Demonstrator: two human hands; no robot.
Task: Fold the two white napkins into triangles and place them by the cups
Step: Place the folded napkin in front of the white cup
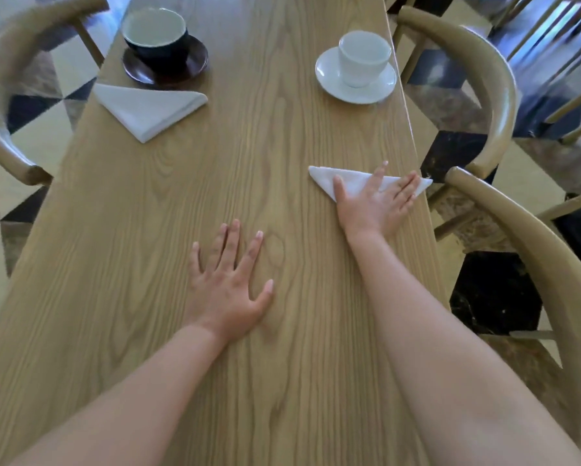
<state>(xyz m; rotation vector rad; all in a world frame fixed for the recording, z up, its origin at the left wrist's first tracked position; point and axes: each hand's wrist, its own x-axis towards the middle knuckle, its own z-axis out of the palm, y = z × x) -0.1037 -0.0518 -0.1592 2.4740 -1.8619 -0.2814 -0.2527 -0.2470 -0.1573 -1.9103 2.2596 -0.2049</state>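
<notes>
our right hand (pixel 376 200) presses spread fingers (pixel 408 190) flat on the soft, light second napkin (pixel 353 181) near the counter's (pixel 282 136) right edge, well short of the white cup (pixel 363 57); we'd pinch its folded edge. left hand (pixel 230 284) rests flat, fingers spread.

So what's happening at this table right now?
A person is setting out folded napkins. One white triangle napkin already lies by the dark cup. The right hand presses flat on the second triangle napkin, near the table's right edge, short of the white cup. The left hand rests flat on the table.
</notes>
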